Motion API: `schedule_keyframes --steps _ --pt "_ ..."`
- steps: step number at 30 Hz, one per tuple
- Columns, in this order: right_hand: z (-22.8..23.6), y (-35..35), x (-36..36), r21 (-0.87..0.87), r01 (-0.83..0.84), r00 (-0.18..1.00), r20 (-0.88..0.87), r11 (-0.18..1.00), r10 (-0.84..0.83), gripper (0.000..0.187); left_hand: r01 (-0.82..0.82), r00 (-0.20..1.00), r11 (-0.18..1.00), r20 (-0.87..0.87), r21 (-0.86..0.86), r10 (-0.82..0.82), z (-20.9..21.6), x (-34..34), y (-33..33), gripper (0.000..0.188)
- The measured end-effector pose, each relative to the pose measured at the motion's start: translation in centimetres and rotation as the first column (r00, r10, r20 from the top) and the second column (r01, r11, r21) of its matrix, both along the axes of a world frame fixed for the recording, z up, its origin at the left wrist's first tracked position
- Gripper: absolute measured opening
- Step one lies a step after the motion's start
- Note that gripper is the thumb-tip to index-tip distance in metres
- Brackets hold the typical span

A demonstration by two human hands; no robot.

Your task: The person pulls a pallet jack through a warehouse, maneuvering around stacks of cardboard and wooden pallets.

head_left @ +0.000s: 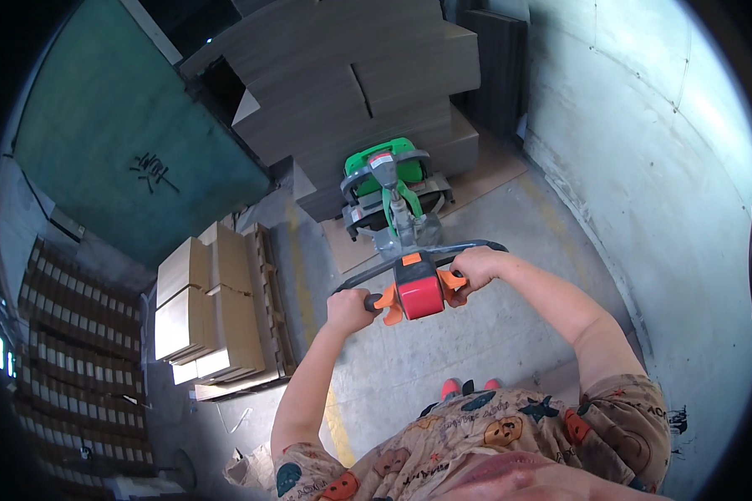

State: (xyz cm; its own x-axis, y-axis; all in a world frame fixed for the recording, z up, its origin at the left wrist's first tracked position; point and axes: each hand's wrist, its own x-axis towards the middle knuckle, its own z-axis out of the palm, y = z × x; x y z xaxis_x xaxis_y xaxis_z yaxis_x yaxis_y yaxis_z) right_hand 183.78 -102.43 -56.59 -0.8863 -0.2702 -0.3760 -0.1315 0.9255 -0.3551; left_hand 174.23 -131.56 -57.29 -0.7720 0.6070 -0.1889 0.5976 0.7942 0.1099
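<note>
Both my hands are on the handle of a green and grey electric pallet truck (384,171). My left hand (351,311) wraps round the left grip, beside an orange lever. On the other side my right hand (476,269) is closed round the right grip, with its fingers by the second orange lever. Between them sits the red and black control head (420,292). The truck's body stands against a tall stack of flat brown cardboard (359,83); its forks are out of sight.
On the left, a wooden pallet (277,309) carries stacked flat cardboard (196,292). Behind it is a green metal door (125,125). Bundled cardboard (75,359) is piled at the far left. A pale wall (685,209) runs close along my right. Yellow lines (336,426) mark the concrete floor.
</note>
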Motion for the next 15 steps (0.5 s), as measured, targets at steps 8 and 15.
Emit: schedule_keyframes --steps 8,15 --pt "-1.9 0.3 -2.7 0.011 0.034 0.997 -0.072 0.999 -0.034 0.049 0.018 0.998 1.000 -0.056 0.018 -0.017 -2.0 -3.5 0.6 0.029" --pt "-3.9 -0.6 -2.8 0.040 0.082 0.996 -0.023 0.996 -0.081 0.046 0.061 0.994 0.994 -0.090 0.089 -0.053 -4.9 -3.7 -0.1 0.021"
